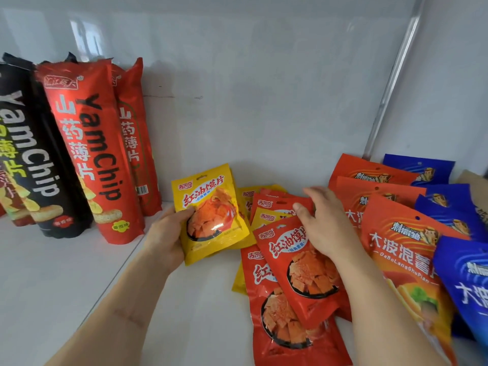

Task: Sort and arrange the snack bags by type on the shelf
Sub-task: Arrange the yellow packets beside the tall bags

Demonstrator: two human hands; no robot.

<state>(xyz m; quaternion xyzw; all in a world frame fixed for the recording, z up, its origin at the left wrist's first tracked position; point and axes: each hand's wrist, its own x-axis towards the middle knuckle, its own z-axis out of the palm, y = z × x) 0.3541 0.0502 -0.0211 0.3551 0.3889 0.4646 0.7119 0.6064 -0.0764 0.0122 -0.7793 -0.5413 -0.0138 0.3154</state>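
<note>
On the shelf [200, 299], take the mixed pile of small red bags [298, 273] as landmark: tall Yam Chip bags [92, 154] stand well left, orange and blue wave-chip bags [412, 247] overlap just right. The right hand [322, 223] rests on the pile, thumb and fingers at a red bag's top edge; whether it pinches I cannot tell. The left hand [169, 233] grips an upright yellow bag [211, 215] just left. Lower bags are mostly hidden.

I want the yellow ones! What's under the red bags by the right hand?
More yellow bags peek out beneath the red bags under the right hand. How many is hidden.
</note>
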